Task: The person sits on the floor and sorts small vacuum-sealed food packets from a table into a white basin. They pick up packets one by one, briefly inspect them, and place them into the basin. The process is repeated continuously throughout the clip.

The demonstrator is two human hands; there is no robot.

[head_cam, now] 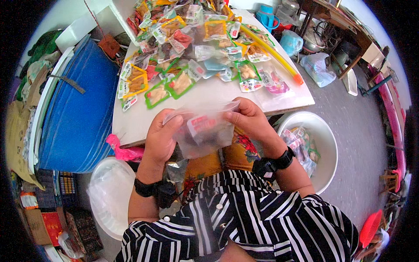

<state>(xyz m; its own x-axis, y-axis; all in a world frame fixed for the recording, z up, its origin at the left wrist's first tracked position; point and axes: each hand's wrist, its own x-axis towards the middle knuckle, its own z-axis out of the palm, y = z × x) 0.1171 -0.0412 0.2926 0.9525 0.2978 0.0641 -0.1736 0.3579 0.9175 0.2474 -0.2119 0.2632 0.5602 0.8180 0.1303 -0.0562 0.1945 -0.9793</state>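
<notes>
A clear plastic bag [193,149] hangs between my two hands, just off the near edge of the table. My left hand [161,137] pinches its upper left corner. At the upper right, my right hand [252,119] grips the rim between thumb and fingers. Inside the bag lies a small packet [203,126] with red print; its contents are blurred. Beyond the hands, green-edged food packets [180,83] and yellow-edged food packets [137,80] lie on the white table [203,96].
A heap of mixed packets [176,29] covers the table's far part. A yellow tube with an orange end [271,50] rests along the right side. To my right stands a white bucket [329,163] holding bagged packets; a white basin [111,203] and blue barrel [78,111] are left.
</notes>
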